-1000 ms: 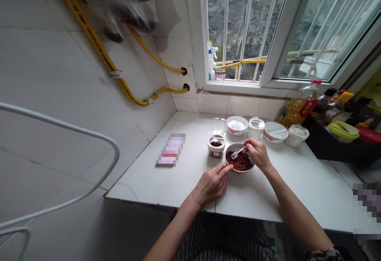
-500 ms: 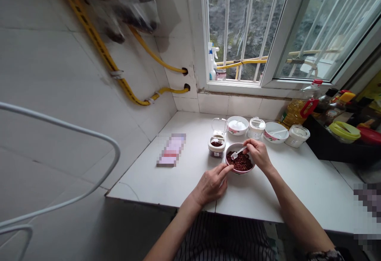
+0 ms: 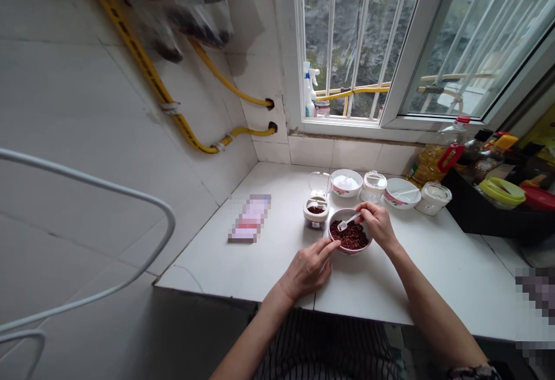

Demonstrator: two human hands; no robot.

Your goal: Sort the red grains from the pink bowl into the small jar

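Note:
A bowl of dark red dried peppercorns stands on the counter. My left hand is closed on its near left rim, fingertips at the edge. Pinched in my right hand is a small white spoon, its scoop tilted just over or touching the peppercorns; which of the two I cannot tell. Beside the bowl on the left, a spice jar with similar dark red contents has its clear lid flipped up.
Behind are a bowl of white powder, two lidded white jars and a bowl with a white spoon. An oil bottle and a black condiment box stand right. A blurred flat item lies left on the white counter.
The spoon in my right hand has shifted very slightly within the bowl. My left hand stays at the rim.

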